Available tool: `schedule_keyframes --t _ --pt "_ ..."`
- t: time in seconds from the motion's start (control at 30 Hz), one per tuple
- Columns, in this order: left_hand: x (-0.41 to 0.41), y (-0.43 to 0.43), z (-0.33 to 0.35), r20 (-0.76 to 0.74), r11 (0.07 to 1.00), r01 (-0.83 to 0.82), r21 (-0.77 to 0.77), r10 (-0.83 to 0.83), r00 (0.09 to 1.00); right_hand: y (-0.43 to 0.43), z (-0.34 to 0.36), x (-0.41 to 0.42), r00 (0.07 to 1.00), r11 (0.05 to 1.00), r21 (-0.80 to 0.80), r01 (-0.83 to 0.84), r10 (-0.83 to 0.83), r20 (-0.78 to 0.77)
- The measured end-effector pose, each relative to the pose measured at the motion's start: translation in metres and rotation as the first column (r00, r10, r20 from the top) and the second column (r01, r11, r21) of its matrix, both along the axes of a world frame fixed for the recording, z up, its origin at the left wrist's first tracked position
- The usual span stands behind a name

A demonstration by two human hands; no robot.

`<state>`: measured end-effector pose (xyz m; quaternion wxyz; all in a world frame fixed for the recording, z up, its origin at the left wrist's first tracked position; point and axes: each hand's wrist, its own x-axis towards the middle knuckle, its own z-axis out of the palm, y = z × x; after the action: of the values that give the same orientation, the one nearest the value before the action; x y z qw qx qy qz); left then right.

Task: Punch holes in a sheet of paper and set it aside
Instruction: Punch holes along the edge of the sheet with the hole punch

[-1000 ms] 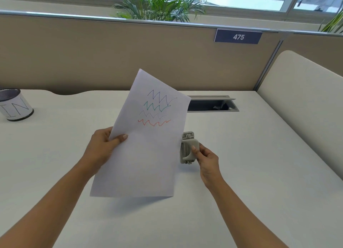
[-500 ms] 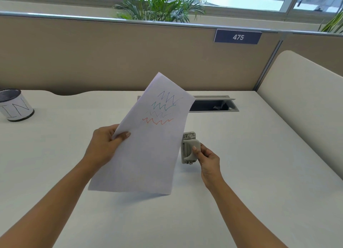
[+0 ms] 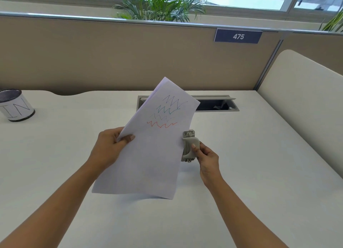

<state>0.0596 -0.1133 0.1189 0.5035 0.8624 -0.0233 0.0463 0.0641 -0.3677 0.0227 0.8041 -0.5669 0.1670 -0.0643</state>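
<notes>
A white sheet of paper (image 3: 152, 151) with coloured zigzag scribbles near its top is held above the white desk (image 3: 259, 173), tilted with its far end leaning away. My left hand (image 3: 109, 147) pinches its left edge, thumb on top. A small grey hole punch (image 3: 189, 145) stands on the desk right at the sheet's right edge, which covers the punch's left side. My right hand (image 3: 206, 156) grips the punch from the right, thumb on its lever.
A white cup (image 3: 15, 105) marked "IN" stands at the far left. An open cable hatch (image 3: 215, 104) lies in the desk behind the paper. A beige partition runs along the back and a cream panel closes the right side.
The sheet has tipped flatter and swung right, so its right edge now meets the punch. My left hand moved slightly right and down. My right hand has stayed on the punch.
</notes>
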Motion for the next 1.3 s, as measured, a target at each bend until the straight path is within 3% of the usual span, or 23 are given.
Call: schedule_keyframes --t 0.67,1.0,1.3 --pt "-0.002 -0.003 -0.010 0.070 0.999 0.019 0.032 -0.021 0.997 0.007 0.008 0.006 0.992 0.991 0.107 0.085 -0.074 -0.102" --pt "-0.002 -0.005 0.000 0.302 0.949 -0.002 0.314 -0.097 0.948 0.010 0.011 0.009 0.984 0.988 0.083 0.131 -0.120 -0.131" --pt "-0.009 -0.009 0.005 0.432 0.921 0.036 0.387 -0.216 0.876 0.017 0.016 0.011 0.970 0.976 0.107 0.190 -0.170 -0.171"
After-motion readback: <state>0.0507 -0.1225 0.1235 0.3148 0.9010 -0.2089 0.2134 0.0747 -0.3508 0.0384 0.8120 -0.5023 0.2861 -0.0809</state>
